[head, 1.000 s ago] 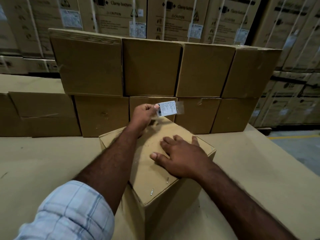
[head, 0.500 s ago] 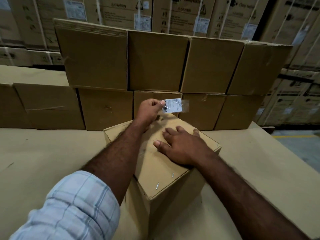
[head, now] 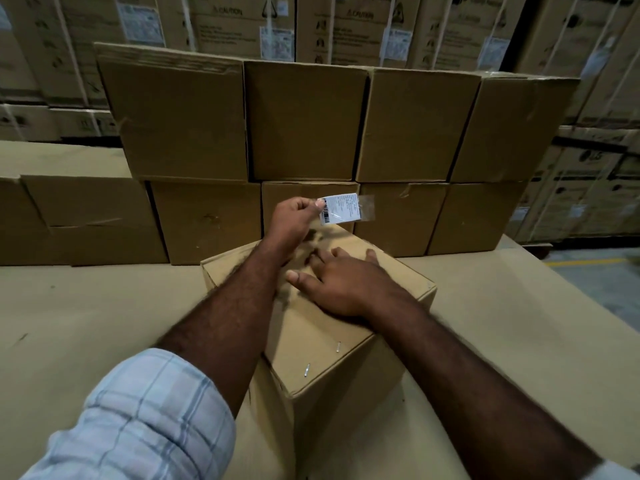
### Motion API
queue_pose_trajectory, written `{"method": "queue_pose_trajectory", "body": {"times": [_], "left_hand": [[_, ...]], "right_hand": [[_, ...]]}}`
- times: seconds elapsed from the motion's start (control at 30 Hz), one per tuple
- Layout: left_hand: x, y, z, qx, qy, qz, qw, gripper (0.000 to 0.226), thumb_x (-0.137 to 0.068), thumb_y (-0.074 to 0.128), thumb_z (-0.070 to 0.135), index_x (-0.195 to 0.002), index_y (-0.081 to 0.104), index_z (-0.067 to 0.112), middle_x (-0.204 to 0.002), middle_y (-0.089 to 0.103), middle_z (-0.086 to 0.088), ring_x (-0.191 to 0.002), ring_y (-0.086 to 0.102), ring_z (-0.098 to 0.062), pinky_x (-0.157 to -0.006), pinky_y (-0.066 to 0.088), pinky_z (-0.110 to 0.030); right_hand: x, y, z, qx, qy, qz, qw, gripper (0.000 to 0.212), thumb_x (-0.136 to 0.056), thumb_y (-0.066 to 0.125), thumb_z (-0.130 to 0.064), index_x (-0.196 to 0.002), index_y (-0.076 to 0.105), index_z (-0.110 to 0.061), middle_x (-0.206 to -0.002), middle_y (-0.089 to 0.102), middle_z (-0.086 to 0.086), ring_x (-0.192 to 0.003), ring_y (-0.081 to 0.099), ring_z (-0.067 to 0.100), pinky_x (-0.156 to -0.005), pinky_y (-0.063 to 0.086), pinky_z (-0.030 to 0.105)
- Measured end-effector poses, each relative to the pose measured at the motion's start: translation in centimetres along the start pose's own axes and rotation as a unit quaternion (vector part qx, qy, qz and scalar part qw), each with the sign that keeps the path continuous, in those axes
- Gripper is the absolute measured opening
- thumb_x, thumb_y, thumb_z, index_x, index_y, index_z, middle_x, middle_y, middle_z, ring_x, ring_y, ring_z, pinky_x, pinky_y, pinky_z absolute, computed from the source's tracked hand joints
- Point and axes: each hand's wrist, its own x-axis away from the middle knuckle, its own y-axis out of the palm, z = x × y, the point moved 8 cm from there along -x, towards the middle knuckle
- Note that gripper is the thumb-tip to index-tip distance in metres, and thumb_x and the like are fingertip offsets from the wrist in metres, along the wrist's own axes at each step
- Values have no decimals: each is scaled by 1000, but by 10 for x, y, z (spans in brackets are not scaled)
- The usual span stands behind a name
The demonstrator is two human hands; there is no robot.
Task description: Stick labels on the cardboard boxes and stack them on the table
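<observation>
The table is faced with plain brown board. At its left rear, a low cardboard carton sits beside the two-tier stack of boxes, with four boxes across the upper tier. A checked sleeve covers the left forearm at the lower left.

The left hand is raised over the far corner of the near cardboard box. Its thumb and forefinger pinch the left end of a white barcode label and the other fingers are curled in. The label is held roughly level, in the air, in front of the lower tier. A clear strip projects from its right end.

The near box stands on the table, turned corner-on to the camera, with two metal staples in its top flap. The right hand lies palm down on that top face, its fingers straight and slightly spread, gripping nothing. Motion blur softens the fingertips.

Printed, strapped cartons fill the background. At the far right, a grey floor carries a yellow line.
</observation>
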Motion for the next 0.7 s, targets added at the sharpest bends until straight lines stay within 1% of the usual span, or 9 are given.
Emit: {"method": "queue_pose_trajectory", "body": {"times": [0.07,0.17,0.27,0.33,0.4,0.5,0.57,0.63,0.7], "left_hand": [[1,-3,0,-16,-5,3,1000,21,-85,71,39,-77,68,19,-86,70,-12,-74,57,-25,-66,49,-41],[-1,-3,1,-8,-10,5,1000,18,-94,66,29,-82,66,16,-94,71,-13,-71,61,-21,-59,54,-35],[-4,-3,-2,4,-18,4,1000,19,-94,67,29,-82,67,14,-93,72,-13,-64,63,-19,-59,54,-38],[-5,-3,-5,4,-25,6,1000,18,-93,68,29,-83,68,14,-95,73,-15,-68,65,-20,-60,55,-39],[-4,-1,-4,1,-21,6,1000,18,-93,67,29,-85,68,13,-96,73,-14,-73,65,-21,-58,56,-36],[2,2,0,-1,-9,11,1000,18,-94,66,27,-85,66,12,-89,72,-11,-64,62,-15,-51,52,-30],[7,0,0,-11,-3,22,1000,18,-95,66,27,-83,66,13,-83,69,-9,-59,57,-14,-52,50,-29],[11,-3,0,-23,1,37,999,20,-95,66,26,-82,66,11,-82,67,-11,-59,56,-16,-53,49,-30],[10,-5,1,-26,2,44,999,20,-95,66,25,-83,65,8,-85,67,-15,-59,56,-19,-52,47,-30]], "right_hand": [[-2,1,-1,2,-1,4,1000,87,-89,7,-78,-155,24,-24,-165,17,-5,-151,14,19,-115,5,67],[22,0,1,0,-3,16,1000,87,-90,9,-77,-154,27,-21,-164,20,-3,-150,17,16,-115,9,65],[54,1,10,22,-2,15,1000,89,-88,6,-78,-154,27,-22,-163,20,-4,-150,17,15,-117,6,64],[67,2,17,31,2,3,1000,89,-87,4,-78,-155,24,-24,-164,16,-7,-150,15,13,-117,5,64],[61,-1,21,20,10,1,1000,91,-85,2,-80,-155,24,-26,-164,17,-9,-150,15,13,-115,5,66],[30,-5,16,21,24,20,999,104,-77,-4,-85,-153,30,-23,-162,25,-4,-149,20,19,-114,1,69],[18,-1,5,20,13,30,999,100,-82,3,-84,-152,31,-19,-161,27,1,-148,23,21,-115,0,66],[24,3,-2,12,-16,35,999,92,-88,11,-79,-153,31,-16,-161,27,4,-149,22,21,-118,1,62],[44,4,2,0,-48,27,999,83,-92,14,-74,-152,32,-20,-162,26,0,-149,20,17,-118,0,60]]}}
